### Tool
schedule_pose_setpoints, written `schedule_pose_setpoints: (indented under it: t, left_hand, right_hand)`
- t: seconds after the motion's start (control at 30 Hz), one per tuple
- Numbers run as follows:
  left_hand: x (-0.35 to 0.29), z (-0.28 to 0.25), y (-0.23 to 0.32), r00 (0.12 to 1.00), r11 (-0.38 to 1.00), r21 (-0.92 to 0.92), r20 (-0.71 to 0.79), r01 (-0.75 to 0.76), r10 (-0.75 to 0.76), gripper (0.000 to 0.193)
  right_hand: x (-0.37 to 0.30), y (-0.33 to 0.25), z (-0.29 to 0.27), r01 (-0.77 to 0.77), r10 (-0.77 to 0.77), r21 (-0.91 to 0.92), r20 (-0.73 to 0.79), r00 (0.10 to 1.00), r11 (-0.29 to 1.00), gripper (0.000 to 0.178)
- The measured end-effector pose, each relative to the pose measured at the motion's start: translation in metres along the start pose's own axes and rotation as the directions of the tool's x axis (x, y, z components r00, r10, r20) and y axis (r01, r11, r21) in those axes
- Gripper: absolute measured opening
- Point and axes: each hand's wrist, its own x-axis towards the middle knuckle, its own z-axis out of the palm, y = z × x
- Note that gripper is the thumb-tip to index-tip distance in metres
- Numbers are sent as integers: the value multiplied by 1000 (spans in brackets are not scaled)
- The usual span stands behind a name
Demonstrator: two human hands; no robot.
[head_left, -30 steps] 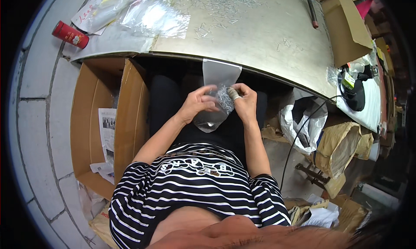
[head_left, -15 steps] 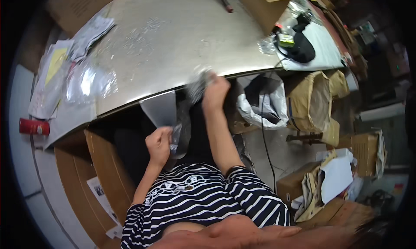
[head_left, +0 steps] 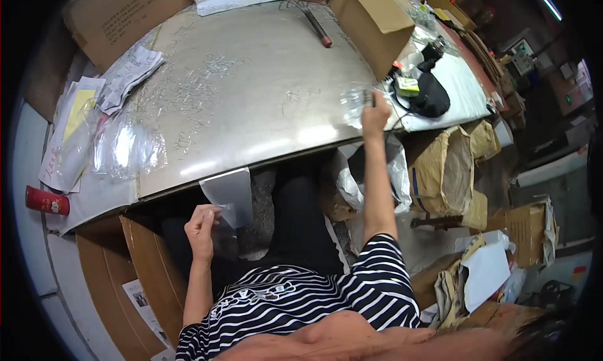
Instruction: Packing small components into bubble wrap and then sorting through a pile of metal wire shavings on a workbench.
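My left hand (head_left: 201,230) is closed in a pinch above my lap, on what looks like a clear plastic bag (head_left: 227,218). The bag is see-through and hard to tell from the pale sheet (head_left: 233,194) hanging at the table edge beside it. My right hand (head_left: 377,114) reaches out over the right front of the table, its fingers closed. Shiny clear plastic packaging (head_left: 353,103) shows at its fingertips; its contents cannot be made out. Thin metal wire pieces (head_left: 217,65) lie scattered on the metal-topped table (head_left: 264,119).
Clear bags (head_left: 129,148) and papers (head_left: 132,78) lie at the table's left, near a red can (head_left: 47,201). A cardboard box (head_left: 374,28) and black pouch (head_left: 430,94) stand right. A white sack (head_left: 399,172) and brown paper sack (head_left: 449,172) hang below the edge.
My right hand has swung right and forward from the table's front edge with the clear packaging. My left hand has moved left and slightly down. The whole view has shifted a little.
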Motion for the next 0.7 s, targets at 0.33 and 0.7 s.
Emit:
schedule_pose_setpoints:
  t: [0.33,0.7]
  left_hand:
    - [11,-24,-12,977,977,-12,-24,212,-212,18]
    - [16,-35,-9,988,986,-64,-24,151,-153,23]
  right_hand:
    - [62,19,37,201,-112,-703,171,979,682,38]
    - [-72,-246,259,337,-409,249,700,585,908,53]
